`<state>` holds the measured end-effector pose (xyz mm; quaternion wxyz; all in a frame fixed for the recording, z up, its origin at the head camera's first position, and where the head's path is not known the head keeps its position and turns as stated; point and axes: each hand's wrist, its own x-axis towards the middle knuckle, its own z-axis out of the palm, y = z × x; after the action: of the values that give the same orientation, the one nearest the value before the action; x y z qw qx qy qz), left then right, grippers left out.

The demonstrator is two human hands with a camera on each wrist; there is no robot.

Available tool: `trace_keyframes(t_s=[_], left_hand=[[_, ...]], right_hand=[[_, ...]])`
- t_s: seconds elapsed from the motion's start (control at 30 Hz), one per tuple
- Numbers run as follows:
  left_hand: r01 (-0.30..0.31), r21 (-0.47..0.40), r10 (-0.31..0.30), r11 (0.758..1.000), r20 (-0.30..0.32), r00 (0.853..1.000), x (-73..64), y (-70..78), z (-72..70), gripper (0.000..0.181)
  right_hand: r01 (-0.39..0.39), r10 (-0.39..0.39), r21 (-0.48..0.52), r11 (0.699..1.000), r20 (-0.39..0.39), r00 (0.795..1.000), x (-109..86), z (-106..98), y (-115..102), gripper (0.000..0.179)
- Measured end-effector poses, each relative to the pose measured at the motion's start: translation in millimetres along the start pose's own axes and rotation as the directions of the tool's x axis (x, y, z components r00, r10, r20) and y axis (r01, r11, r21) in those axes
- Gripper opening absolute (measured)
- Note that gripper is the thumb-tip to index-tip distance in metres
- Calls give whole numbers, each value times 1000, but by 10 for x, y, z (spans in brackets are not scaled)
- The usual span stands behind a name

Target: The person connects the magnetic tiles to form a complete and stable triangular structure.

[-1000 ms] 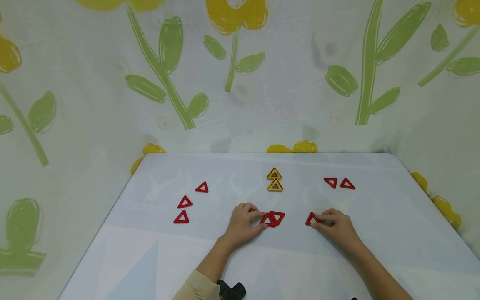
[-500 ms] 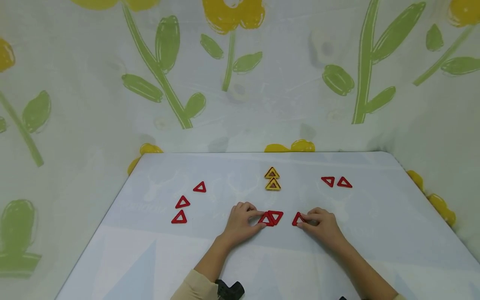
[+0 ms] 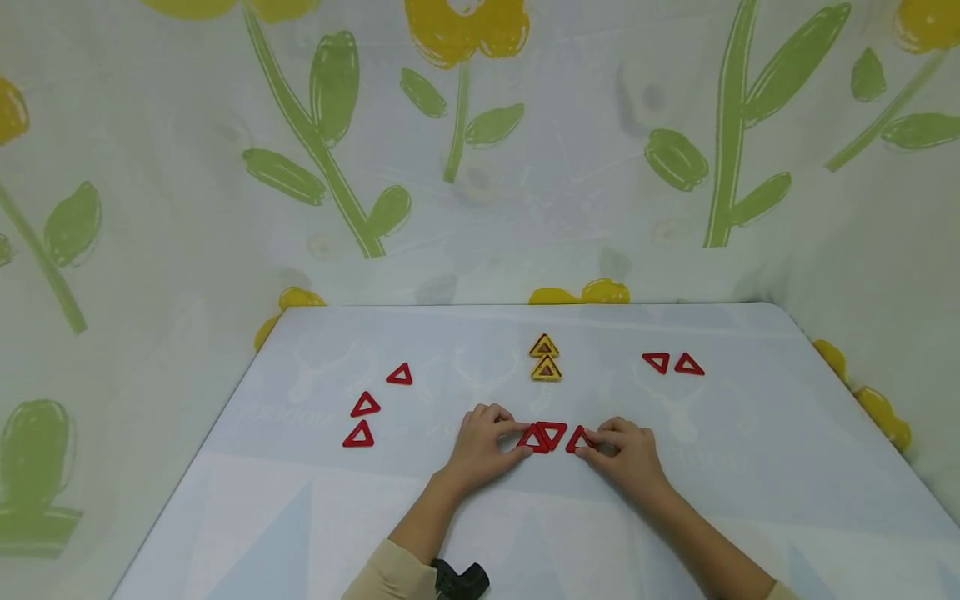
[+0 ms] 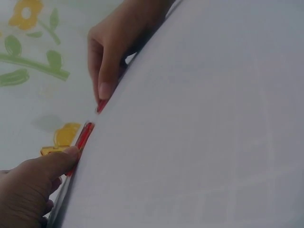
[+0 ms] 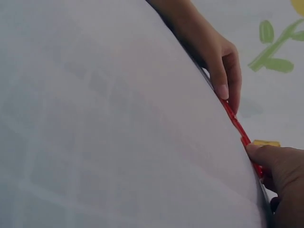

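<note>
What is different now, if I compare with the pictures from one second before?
The right hand, holding one red triangle, moved left, toward the pair of red triangles; a gap remains. Nothing was newly gripped or let go. The left hand stayed, pinching the pair's left triangle. The two yellow triangles and other five red triangles stayed in place.

At lower left, the person's left grip, a bare hand, holds a red piece seen edge-on, with a yellow piece just behind. Above, the right grip pinches a second red piece, slightly apart. Pale counter fills the right, flower-printed backdrop the left.
</note>
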<state>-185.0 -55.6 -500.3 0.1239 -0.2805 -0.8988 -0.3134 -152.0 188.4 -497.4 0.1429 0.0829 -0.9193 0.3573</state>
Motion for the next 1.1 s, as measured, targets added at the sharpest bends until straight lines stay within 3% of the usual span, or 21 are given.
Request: trace_keyframes(t_s=[0.73,0.87,1.1], left_hand=[[-16,14,16,1000,7,1000,2,1,5,29],[-16,12,16,1000,12,1000,5,3,-3,32],[-5,-8,5,1000,20,1000,9,-1,-5,33]], right_hand=[[233,-237,-57,971,-84,968,-9,81,-20,37],[218,-222,-52,974,-80,972,-6,86,-9,36],[114,-114,17,993,-10,993,16,17,-7,30]])
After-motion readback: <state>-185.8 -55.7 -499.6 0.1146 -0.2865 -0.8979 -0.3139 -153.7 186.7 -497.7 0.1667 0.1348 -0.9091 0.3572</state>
